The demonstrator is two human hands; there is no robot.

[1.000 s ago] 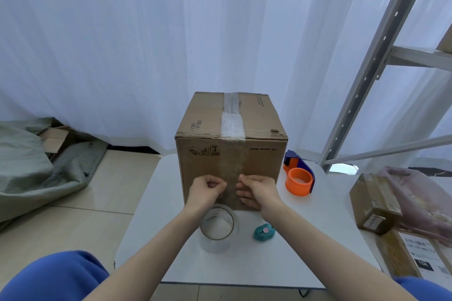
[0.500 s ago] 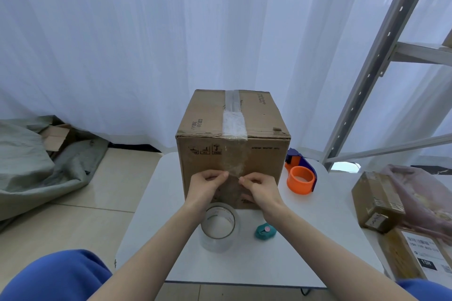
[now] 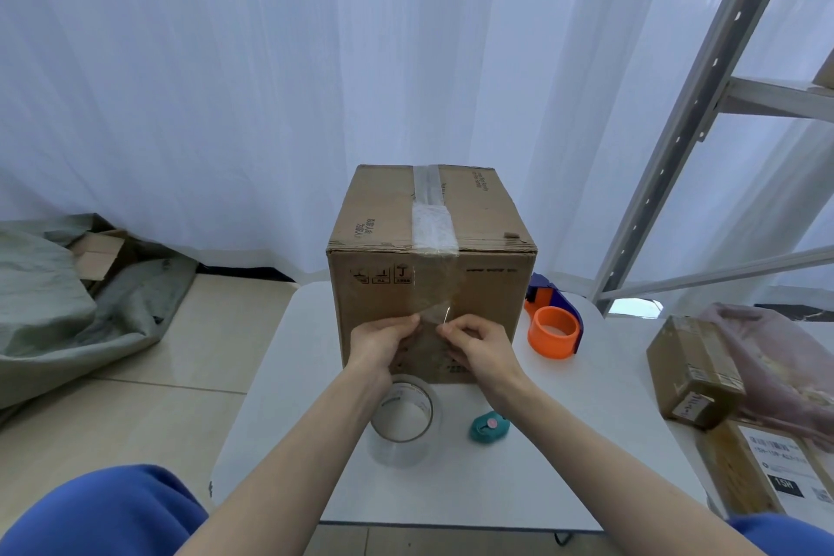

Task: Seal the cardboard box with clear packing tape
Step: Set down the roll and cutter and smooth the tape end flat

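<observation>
Cardboard, brown and creased at its upper front edge, makes up the box (image 3: 469, 221) that stands upright on the white table (image 3: 280, 397), toward the table's far side. A strip of clear tape (image 3: 432, 219) runs along the middle seam of the box's top, folds over the front edge and comes down the front face, where it looks loose and wrinkled near its lower end.

Both hands are at that lower end, in front of the box. The left hand (image 3: 378, 345) has its fingers curled, thumb and forefinger pressed together on the left edge of the tape. The right hand (image 3: 479, 345) pinches the right edge in the same way, fingertips closed on the film. The two hands are close but not touching, with the tape between them. How much of the strip is stuck to the box face cannot be told.

Just in front of the box, under the left forearm, a roll of clear tape (image 3: 404, 422) lies flat on the table. Beside the roll, nearer the right forearm, sits a small teal cutter (image 3: 489, 425). To the right of the box stands an orange and blue tape dispenser (image 3: 556, 323), close to the box's right side.
</observation>
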